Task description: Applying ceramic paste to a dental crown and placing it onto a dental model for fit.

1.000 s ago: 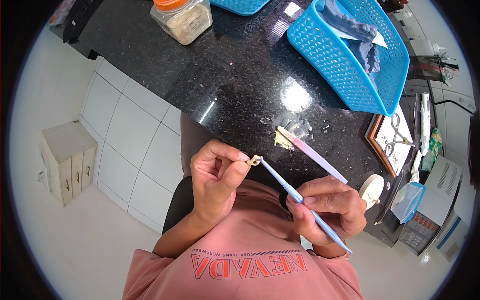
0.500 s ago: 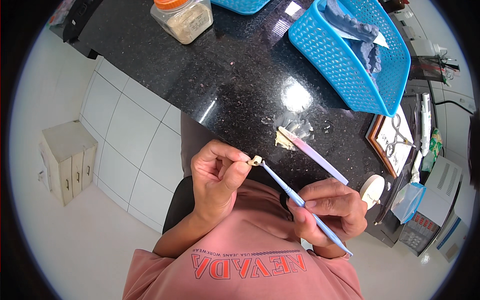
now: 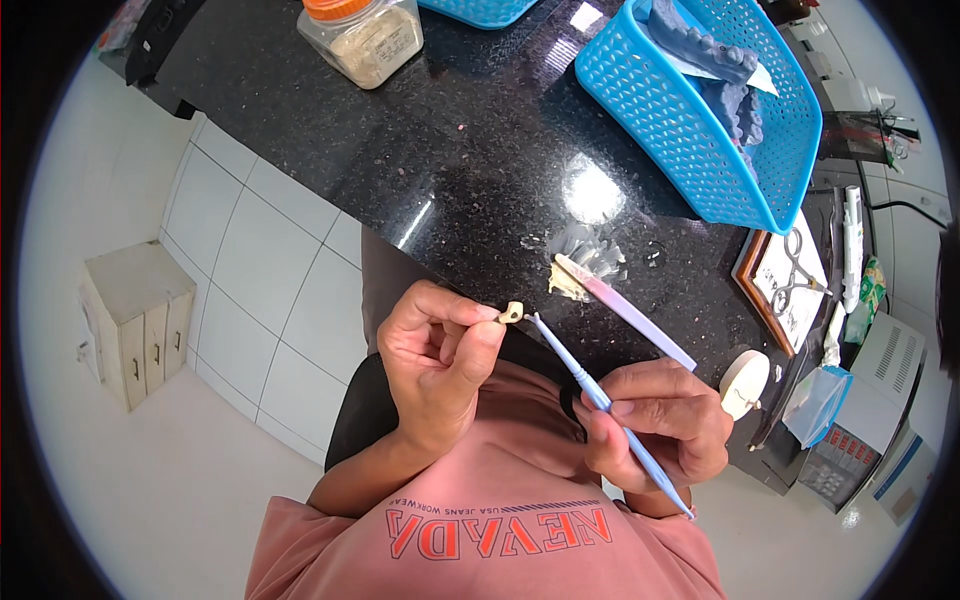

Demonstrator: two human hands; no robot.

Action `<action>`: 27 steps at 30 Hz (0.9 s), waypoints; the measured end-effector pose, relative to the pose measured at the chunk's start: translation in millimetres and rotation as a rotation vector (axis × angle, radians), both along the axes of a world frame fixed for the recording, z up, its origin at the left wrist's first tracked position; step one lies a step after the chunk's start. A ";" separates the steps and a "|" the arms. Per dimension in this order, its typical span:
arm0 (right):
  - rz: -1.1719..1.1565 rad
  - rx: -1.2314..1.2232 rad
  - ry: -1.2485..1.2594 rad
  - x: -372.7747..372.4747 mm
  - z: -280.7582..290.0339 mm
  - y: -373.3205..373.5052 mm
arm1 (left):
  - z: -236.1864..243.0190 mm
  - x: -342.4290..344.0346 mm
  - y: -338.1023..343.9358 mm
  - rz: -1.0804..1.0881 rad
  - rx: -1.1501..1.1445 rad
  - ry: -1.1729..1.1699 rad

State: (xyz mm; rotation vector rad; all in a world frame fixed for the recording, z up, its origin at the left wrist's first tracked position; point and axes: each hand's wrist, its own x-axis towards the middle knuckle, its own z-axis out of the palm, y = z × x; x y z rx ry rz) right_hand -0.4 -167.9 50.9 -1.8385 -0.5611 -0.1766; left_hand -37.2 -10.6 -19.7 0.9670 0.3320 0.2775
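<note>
My left hand [image 3: 432, 355] pinches a small cream, tooth-like dental crown [image 3: 514, 311] between thumb and forefinger. A dark hollow shows in the crown's side. Held like a pen, a thin light-blue dental plastic instrument [image 3: 566, 362] slants from my right hand [image 3: 662, 420] up toward the crown. Its tip is right beside the crown, and whether they touch I cannot tell. On the black countertop beyond my hands, a pink-lilac spatula [image 3: 628, 314] lies with one end by a smear of cream paste [image 3: 566, 282].
Grey dental models [image 3: 700, 42] fill part of a blue perforated basket [image 3: 655, 125] at the far right. An orange-lidded jar of beige powder [image 3: 370, 45] stands at the far left. Scissor-like forceps [image 3: 797, 275] and a round white piece [image 3: 743, 385] are on the right.
The crown has turned in my left fingers and now stands more upright. The blue instrument is a little steeper, its tip slightly farther right and up.
</note>
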 end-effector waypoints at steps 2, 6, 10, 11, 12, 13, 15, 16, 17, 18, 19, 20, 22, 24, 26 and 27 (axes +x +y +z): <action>0.006 -0.003 0.000 1.0 0.0 0.8 | 1.5 0.5 0.0 -0.014 -0.006 0.007; 0.029 -0.003 -0.024 1.6 -0.3 2.0 | 4.9 5.4 -2.5 0.018 0.013 -0.009; 0.000 -0.006 -0.024 1.1 -1.0 2.5 | 1.3 4.7 -3.0 0.024 0.009 -0.019; 0.000 -0.006 -0.024 1.1 -1.1 2.6 | 2.0 3.2 -1.5 0.024 0.009 -0.019; 0.016 -0.001 -0.024 1.3 -1.0 2.6 | 3.5 0.4 1.2 -0.006 0.004 0.009; 0.031 0.002 -0.025 1.5 -0.8 2.8 | 4.4 -1.0 2.7 -0.037 -0.003 0.036; 0.018 0.002 -0.028 0.8 -1.5 2.3 | 3.1 -1.1 2.5 -0.037 -0.012 0.031; 0.006 0.003 -0.030 0.7 -1.8 2.1 | 2.5 -1.2 2.4 -0.036 -0.019 0.027; 0.006 0.003 -0.031 1.0 -1.2 2.1 | 2.2 -1.4 2.3 -0.035 -0.019 0.027; 0.025 0.001 -0.028 1.3 -0.3 2.1 | 2.0 -1.6 2.3 -0.036 -0.027 0.028; 0.043 -0.001 -0.025 1.4 0.1 2.0 | 1.8 -1.8 2.2 -0.036 -0.035 0.029; 0.044 -0.001 -0.025 0.9 -0.2 1.3 | 1.9 -1.8 2.2 -0.036 -0.034 0.029; -0.018 0.006 -0.006 -0.7 -0.7 0.0 | 3.3 -1.0 1.9 -0.046 -0.084 0.025; -0.011 0.008 -0.005 -0.4 0.3 0.2 | 7.4 3.3 -2.3 -0.006 -0.096 0.034; -0.005 0.010 -0.004 0.1 -0.2 0.1 | 9.9 4.1 -2.5 0.032 -0.107 0.044; 0.003 0.013 -0.014 0.6 -1.1 0.2 | 10.6 2.3 0.0 -0.011 -0.101 0.051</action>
